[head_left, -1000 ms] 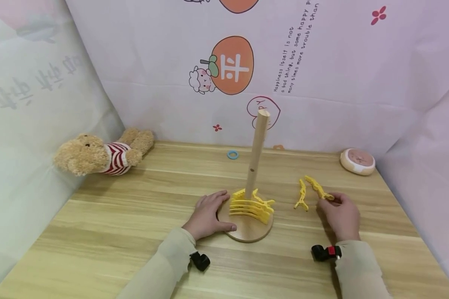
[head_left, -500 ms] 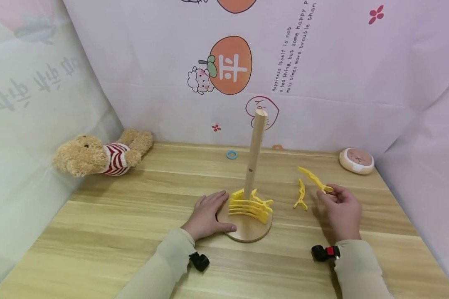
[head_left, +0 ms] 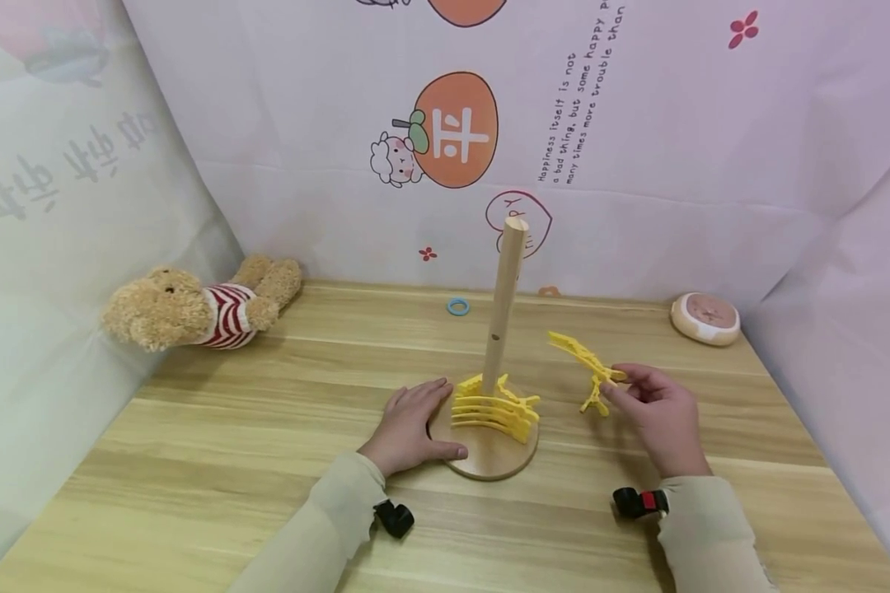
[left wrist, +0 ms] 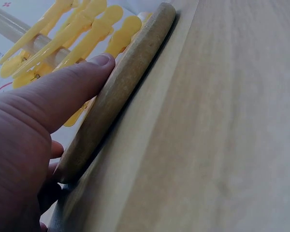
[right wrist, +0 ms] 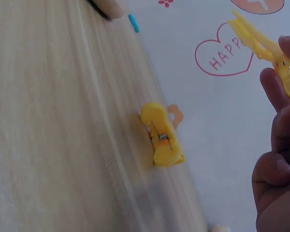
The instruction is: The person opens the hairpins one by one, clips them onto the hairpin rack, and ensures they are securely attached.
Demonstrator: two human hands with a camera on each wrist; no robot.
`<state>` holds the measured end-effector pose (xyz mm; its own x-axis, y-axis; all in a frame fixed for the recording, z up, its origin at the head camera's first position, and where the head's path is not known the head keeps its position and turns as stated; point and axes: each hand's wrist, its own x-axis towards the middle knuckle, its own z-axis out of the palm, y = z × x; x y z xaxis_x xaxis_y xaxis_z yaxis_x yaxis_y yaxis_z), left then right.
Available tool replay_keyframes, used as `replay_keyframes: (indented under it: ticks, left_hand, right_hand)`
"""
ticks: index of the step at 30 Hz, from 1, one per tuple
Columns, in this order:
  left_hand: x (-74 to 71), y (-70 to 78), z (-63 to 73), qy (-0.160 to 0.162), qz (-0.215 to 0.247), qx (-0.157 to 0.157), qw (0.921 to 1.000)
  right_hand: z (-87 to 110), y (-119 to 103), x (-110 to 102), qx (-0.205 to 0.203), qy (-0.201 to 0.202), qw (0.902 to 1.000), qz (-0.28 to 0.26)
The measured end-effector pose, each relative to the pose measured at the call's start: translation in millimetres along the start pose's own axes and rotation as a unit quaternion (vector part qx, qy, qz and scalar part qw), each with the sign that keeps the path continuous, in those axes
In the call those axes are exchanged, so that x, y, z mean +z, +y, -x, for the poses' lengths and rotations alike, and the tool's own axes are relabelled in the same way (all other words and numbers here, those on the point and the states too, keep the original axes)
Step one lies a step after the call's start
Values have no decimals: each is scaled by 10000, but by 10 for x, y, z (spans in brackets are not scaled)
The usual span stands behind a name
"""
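A round wooden base [head_left: 489, 461] with an upright post [head_left: 503, 305] stands mid-table. Several yellow alligator hair clips [head_left: 489, 412] are grouped around the foot of the post. My left hand [head_left: 411, 428] holds the base's left edge; in the left wrist view its thumb [left wrist: 82, 77] lies against the rim. To the right, my right hand [head_left: 660, 412] pinches the handle end of another yellow hair clip [head_left: 578, 352], raised above the table, its long tip pointing toward the post. A further clip [right wrist: 162, 135] lies on the table beneath it, partly covered in the head view.
At the back left lies a teddy bear [head_left: 193, 309] in a striped shirt. A small blue ring [head_left: 457, 306] sits behind the post, and a round beige-and-brown object [head_left: 706, 319] is at the back right. Printed cloth walls [head_left: 304, 123] bound the table behind and at both sides.
My right hand has lifted the hair clip off the table and carried it left, over the other loose clip. My left hand has stayed on the base.
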<state>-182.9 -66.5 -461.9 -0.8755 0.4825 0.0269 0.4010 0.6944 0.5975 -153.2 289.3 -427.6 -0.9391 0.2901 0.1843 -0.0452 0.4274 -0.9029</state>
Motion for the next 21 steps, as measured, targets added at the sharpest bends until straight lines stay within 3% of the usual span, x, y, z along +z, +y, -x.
replay_keyframes:
  ticks: [21]
  left_hand:
    - [24,-25,-13,-19,10,-36,10000]
  right_hand:
    - [177,-422,-10,-579,-1061,9921,-343]
